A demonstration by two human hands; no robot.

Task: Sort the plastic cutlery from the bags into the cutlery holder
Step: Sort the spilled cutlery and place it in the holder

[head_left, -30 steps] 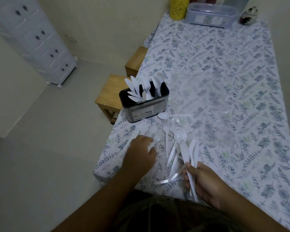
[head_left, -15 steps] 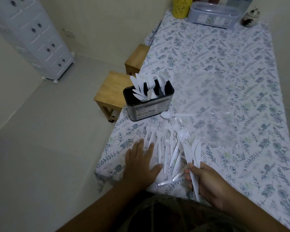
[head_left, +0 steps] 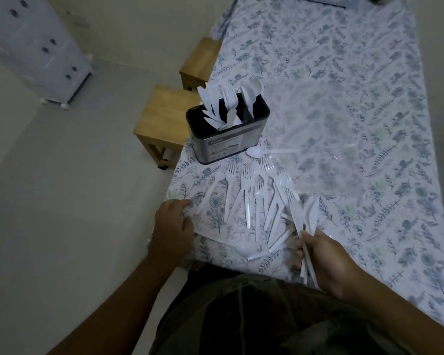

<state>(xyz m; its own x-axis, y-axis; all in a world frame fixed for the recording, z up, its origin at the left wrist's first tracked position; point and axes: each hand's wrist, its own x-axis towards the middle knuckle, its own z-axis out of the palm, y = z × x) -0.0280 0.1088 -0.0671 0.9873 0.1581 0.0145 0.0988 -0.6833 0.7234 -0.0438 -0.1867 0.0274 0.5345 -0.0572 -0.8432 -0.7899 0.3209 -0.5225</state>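
Head view: white plastic forks [head_left: 251, 198] lie fanned on the floral tablecloth [head_left: 369, 124] at the table's near edge, just near of the dark cutlery holder [head_left: 227, 131], which already stands stocked with knives, forks and spoons. Right hand [head_left: 323, 257] grips a bunch of knives [head_left: 308, 216]. Left hand [head_left: 173, 226] rests at the near left corner, fingers curled loosely, pinching nothing visible. One spoon [head_left: 269, 151] lies beside the holder.

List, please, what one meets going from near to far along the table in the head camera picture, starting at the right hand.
right hand holding knives → loose forks → single spoon → cutlery holder
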